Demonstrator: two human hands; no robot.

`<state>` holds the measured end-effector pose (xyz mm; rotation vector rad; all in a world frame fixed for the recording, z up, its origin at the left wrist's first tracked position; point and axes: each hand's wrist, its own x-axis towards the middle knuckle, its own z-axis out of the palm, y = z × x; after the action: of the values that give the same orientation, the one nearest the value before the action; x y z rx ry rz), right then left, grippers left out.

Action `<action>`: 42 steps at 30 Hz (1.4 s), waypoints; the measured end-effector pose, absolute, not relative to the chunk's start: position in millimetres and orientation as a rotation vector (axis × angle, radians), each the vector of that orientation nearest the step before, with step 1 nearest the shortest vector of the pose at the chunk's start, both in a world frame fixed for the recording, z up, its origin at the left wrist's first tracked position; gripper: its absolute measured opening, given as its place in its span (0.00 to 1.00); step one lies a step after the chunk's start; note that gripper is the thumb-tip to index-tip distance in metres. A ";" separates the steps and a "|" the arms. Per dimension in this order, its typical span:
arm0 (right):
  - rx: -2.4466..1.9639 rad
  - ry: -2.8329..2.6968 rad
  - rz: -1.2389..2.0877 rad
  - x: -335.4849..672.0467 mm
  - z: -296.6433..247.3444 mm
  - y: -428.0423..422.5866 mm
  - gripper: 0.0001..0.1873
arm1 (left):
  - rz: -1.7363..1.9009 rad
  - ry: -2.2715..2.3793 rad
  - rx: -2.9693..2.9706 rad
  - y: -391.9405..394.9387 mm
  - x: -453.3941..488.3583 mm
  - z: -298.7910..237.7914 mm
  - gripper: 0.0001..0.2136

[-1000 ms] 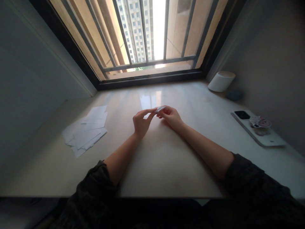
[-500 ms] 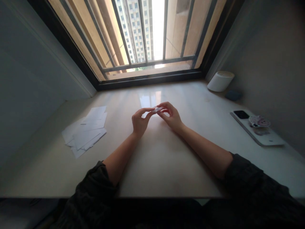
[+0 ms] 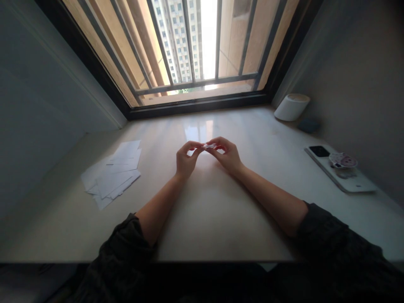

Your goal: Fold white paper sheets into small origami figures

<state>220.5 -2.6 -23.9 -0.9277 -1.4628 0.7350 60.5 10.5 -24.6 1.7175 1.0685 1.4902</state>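
Note:
A small folded piece of white paper (image 3: 208,146) is held just above the pale table (image 3: 214,219), near its middle. My left hand (image 3: 186,160) pinches its left end with curled fingers. My right hand (image 3: 227,155) pinches its right end, fingers bent around it. Both hands meet at the paper, fingertips almost touching. Dark sleeves cover my forearms near the table's front edge.
Several loose white paper sheets (image 3: 110,174) lie in a heap at the left. A white phone (image 3: 339,173) with a round sticker grip lies at the right. A white roll (image 3: 292,107) and a small dark object (image 3: 307,125) sit near the barred window (image 3: 198,54).
Both hands have drawn slightly closer together on the small paper, and my fingers have curled tighter around it. Nothing else has moved.

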 end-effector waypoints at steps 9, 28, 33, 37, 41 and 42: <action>-0.962 -1.366 0.856 221.0 -30.4 2.6 0.16 | 1.483 1.035 1.709 8.7 61.6 -23.4 0.09; -0.954 -1.349 0.934 221.1 -23.6 -0.3 0.12 | 1.489 0.997 1.566 16.5 60.5 -31.5 0.12; -0.983 -1.327 0.899 220.1 -27.0 1.6 0.14 | 1.463 0.952 1.472 17.8 62.1 -33.2 0.14; -0.956 -1.263 0.925 218.5 -26.5 0.6 0.17 | 1.458 0.938 1.426 15.7 62.0 -30.0 0.18; -0.912 -1.253 0.934 218.7 -25.9 0.2 0.20 | 1.447 0.898 1.412 13.8 62.2 -28.3 0.17; -0.912 -1.258 0.931 218.9 -26.2 0.4 0.20 | 1.444 0.893 1.408 13.7 62.4 -28.6 0.17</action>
<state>218.9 0.4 -26.2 -0.9118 -1.2582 0.9308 62.4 13.7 -28.6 1.4080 0.8925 1.4444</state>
